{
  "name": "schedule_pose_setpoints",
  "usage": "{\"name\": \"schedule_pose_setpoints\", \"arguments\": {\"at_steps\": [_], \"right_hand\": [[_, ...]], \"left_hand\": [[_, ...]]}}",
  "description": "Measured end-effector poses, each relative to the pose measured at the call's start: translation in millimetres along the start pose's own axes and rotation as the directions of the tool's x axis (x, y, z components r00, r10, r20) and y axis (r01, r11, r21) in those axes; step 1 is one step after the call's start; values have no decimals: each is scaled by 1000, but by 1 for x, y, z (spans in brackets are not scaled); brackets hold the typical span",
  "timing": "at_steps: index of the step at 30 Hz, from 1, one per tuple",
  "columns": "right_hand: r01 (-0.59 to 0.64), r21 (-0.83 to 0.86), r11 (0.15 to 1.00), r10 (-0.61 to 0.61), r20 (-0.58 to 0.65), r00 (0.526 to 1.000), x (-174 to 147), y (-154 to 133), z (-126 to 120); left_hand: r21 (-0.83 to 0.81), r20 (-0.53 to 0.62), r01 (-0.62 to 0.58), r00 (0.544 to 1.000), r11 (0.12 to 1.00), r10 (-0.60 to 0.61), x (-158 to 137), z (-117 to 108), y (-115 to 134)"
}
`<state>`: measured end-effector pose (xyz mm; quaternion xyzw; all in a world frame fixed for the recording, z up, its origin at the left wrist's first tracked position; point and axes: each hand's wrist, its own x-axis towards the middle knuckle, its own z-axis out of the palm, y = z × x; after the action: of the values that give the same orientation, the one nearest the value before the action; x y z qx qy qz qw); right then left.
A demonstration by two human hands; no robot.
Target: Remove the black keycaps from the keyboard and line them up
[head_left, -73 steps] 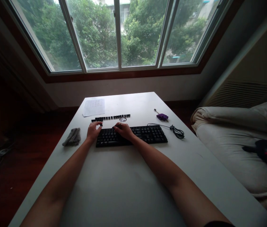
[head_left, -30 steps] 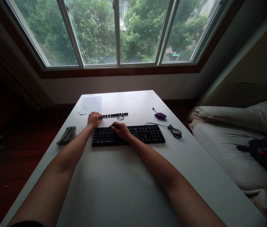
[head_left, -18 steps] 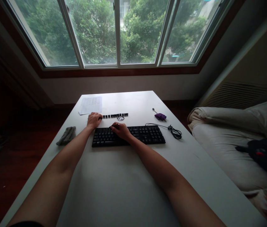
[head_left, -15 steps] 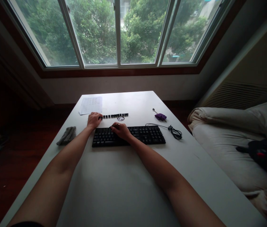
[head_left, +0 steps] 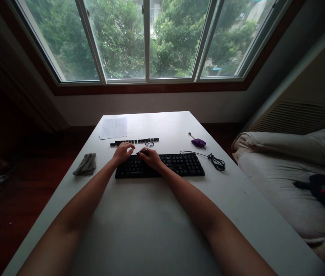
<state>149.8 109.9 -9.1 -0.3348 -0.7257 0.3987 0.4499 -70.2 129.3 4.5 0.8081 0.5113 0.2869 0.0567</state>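
Black keyboard [head_left: 178, 163] on the desk [head_left: 150, 214], keycaps [head_left: 136, 141] lined along its far side; left hand's [head_left: 124, 152] fingers apart, right hand's [head_left: 150, 157] clamped on a slim item [head_left: 142, 151]: key work, seemingly, calling for steadiness.

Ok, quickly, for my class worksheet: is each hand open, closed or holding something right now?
Left hand: open, nothing visible in its grip.
Right hand: closed on a thin dark object, unidentifiable.
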Motion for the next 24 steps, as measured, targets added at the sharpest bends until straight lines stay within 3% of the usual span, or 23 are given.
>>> {"name": "schedule_pose_setpoints", "arguments": {"at_steps": [5, 13, 17, 24], "right_hand": [[-97, 310, 946, 127, -78, 989, 7, 7, -2], [-110, 441, 891, 216, -198, 956, 12, 13, -4], [-76, 444, 893, 190, -217, 957, 12, 16, -3], [-56, 284, 957, 132, -254, 958, 6, 5, -5]], "left_hand": [[-34, 121, -67, 990, 997, 71, -14, 1, 24], [42, 146, -16, 989, 999, 9, -30, 3, 44], [63, 149, -30, 989, 998, 21, -35, 1, 48], [63, 164, -70, 985, 996, 59, -39, -2, 50]]}}
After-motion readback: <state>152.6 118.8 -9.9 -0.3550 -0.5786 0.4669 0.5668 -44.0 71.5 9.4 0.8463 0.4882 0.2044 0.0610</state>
